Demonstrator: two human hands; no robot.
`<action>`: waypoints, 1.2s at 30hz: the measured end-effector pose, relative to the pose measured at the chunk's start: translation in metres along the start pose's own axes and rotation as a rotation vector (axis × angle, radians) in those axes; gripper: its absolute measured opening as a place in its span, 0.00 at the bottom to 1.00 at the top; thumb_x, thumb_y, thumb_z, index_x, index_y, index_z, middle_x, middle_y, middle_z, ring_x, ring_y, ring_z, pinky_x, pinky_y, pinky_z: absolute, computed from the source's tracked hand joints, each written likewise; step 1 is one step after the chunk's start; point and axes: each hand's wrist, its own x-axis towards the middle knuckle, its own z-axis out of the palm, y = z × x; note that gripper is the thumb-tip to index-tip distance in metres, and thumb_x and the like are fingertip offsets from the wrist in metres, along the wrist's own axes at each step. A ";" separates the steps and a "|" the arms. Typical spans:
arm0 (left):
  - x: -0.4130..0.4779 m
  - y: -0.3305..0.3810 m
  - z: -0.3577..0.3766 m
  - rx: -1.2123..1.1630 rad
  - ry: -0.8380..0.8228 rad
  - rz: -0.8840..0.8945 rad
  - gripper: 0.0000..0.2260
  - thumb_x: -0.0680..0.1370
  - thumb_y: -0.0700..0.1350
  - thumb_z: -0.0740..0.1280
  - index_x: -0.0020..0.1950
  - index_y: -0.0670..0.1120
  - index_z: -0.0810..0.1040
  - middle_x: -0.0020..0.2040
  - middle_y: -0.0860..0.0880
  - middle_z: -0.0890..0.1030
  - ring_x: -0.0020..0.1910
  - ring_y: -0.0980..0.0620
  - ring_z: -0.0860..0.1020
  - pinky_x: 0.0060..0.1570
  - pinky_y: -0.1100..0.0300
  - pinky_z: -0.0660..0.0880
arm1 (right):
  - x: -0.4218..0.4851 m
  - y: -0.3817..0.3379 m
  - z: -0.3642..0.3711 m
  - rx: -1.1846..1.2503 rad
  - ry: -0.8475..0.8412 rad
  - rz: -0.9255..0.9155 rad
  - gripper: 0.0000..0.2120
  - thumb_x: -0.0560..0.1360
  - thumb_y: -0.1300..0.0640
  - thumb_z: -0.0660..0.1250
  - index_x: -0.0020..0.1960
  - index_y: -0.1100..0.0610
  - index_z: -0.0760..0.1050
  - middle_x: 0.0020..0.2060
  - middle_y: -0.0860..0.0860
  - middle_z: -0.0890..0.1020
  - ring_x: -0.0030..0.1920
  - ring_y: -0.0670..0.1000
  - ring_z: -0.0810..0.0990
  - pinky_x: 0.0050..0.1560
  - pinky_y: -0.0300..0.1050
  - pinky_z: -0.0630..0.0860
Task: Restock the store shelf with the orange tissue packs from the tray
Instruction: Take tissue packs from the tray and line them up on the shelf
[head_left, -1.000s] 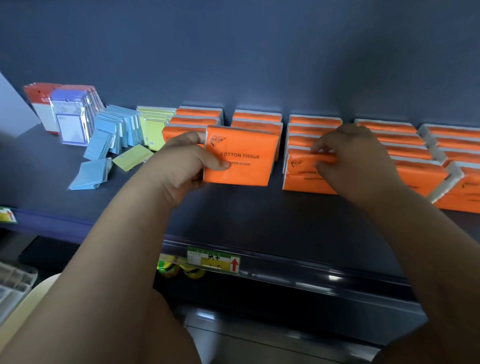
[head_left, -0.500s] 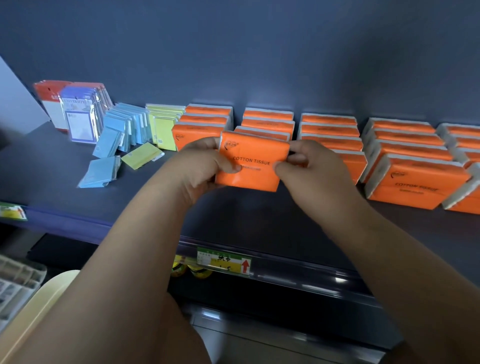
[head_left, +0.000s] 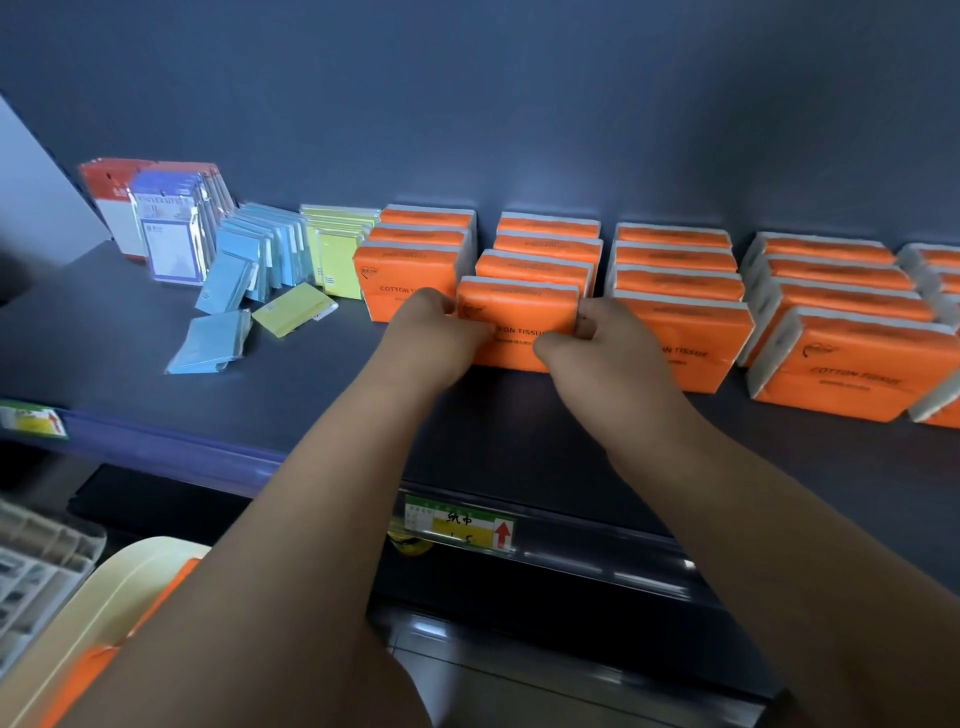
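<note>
Tissue pack (head_left: 519, 319) near view centre, upright on shelf (head_left: 322, 415), fronting second orange row. Left hand (head_left: 434, 332) pinches 9 o'clock end, right hand (head_left: 608, 343) 3 o'clock end, fingers curled. Likely light, soft, slick wrap: hold short ends, squeeze gently. Tray (head_left: 140, 556) at 8 o'clock.

Orange tissue packs (head_left: 675, 260), white-edged, black lettering — dark blue shelf (head_left: 130, 332). Pale blue packets (head_left: 260, 249), yellow packets (head_left: 337, 254); price tag (head_left: 460, 522) green and yellow.
</note>
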 end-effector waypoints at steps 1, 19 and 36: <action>0.000 0.000 0.000 -0.017 -0.006 -0.008 0.07 0.76 0.46 0.72 0.50 0.51 0.75 0.47 0.46 0.81 0.47 0.46 0.82 0.56 0.44 0.81 | 0.000 0.000 0.001 -0.011 0.004 -0.003 0.02 0.74 0.58 0.66 0.43 0.55 0.74 0.32 0.48 0.75 0.27 0.44 0.71 0.25 0.35 0.66; -0.007 0.009 0.002 -0.014 -0.051 0.018 0.06 0.76 0.44 0.69 0.52 0.46 0.80 0.44 0.45 0.82 0.42 0.47 0.80 0.54 0.45 0.81 | -0.001 0.002 0.015 -0.099 0.003 0.035 0.20 0.75 0.52 0.68 0.64 0.55 0.69 0.53 0.53 0.78 0.47 0.52 0.79 0.32 0.39 0.66; -0.068 0.010 -0.023 0.319 0.305 0.209 0.15 0.81 0.50 0.65 0.65 0.46 0.78 0.58 0.45 0.83 0.59 0.43 0.80 0.51 0.56 0.72 | -0.042 -0.025 0.013 -0.329 0.072 -0.469 0.21 0.81 0.47 0.60 0.72 0.52 0.71 0.65 0.49 0.76 0.66 0.52 0.73 0.62 0.49 0.72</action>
